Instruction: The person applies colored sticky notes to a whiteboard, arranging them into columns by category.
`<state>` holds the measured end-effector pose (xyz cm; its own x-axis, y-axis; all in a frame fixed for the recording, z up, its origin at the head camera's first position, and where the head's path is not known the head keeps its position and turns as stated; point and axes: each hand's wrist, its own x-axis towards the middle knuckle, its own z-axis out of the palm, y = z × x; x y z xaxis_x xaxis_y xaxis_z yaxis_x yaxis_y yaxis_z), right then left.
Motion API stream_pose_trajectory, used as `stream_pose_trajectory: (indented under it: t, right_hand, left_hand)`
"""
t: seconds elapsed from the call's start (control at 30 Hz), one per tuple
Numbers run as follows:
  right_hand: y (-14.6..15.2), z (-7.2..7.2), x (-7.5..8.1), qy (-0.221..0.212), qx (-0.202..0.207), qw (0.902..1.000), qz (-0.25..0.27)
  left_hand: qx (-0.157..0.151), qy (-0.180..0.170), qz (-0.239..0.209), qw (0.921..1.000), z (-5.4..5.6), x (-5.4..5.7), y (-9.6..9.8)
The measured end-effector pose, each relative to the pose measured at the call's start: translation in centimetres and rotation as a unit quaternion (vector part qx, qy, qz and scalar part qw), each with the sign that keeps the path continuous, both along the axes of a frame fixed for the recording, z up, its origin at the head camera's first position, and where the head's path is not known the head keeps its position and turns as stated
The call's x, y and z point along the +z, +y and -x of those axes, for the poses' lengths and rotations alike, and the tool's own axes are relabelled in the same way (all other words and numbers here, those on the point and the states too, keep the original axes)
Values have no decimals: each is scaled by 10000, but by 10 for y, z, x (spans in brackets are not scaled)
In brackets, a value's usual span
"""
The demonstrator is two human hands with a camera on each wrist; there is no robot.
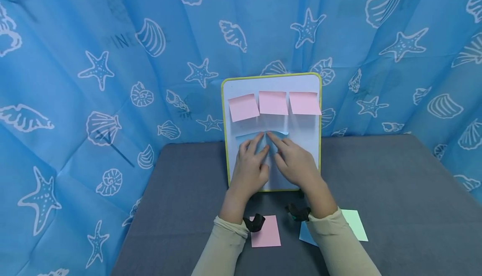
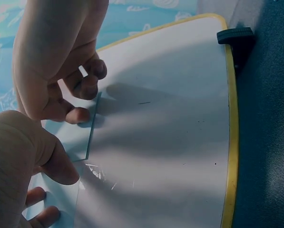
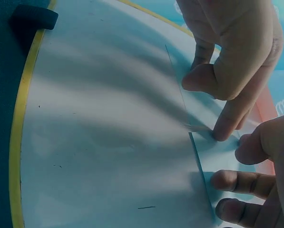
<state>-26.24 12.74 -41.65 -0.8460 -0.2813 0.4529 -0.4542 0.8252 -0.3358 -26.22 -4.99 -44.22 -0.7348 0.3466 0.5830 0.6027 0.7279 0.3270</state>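
Gray cloth-covered surface [image 1: 188,175], blue curtain [image 1: 124,65] behind it with white shells and starfish, some faint dark print showing too. Whiteboard [image 1: 310,142], yellow rim, stands upright on the surface toward the curtain; black foot [image 2: 237,40] at its lower edge. Across the whiteboard's top: three pink notes [image 1: 273,103] in a row, left one tilted. Below them, mid-whiteboard, two blue notes [image 1: 242,137] side by side, upper edges curling off a bit. Left hand [image 1: 250,171] and right hand [image 1: 297,163] both on the blue notes, index fingers straight, tips close together near the upper edges, other fingers loosely bent, neither hand gripping anything. In front of the whiteboard on the surface: a loose pink sheet [image 1: 269,234], then a blue sheet [image 1: 308,234] and a green sheet [image 1: 354,223] partly under the right sleeve [image 1: 340,240] from this angle.
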Motion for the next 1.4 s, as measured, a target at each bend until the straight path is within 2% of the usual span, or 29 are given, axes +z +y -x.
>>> stream_pose_trajectory:
  t: [0.57, 1.0, 1.4]
  right_hand:
    - [6, 2, 2, -134, -218, 9997, 14]
    - [25, 3, 5, 135, -483, 9985, 209]
    - [38, 4, 6, -68, -688, 9970, 336]
  left_hand:
    - [-15, 77, -11, 10000, 0, 1, 1]
    - [-30, -9, -40, 10000, -1, 2, 0]
    - [-2, -124, -74, 9999, -2, 3, 1]
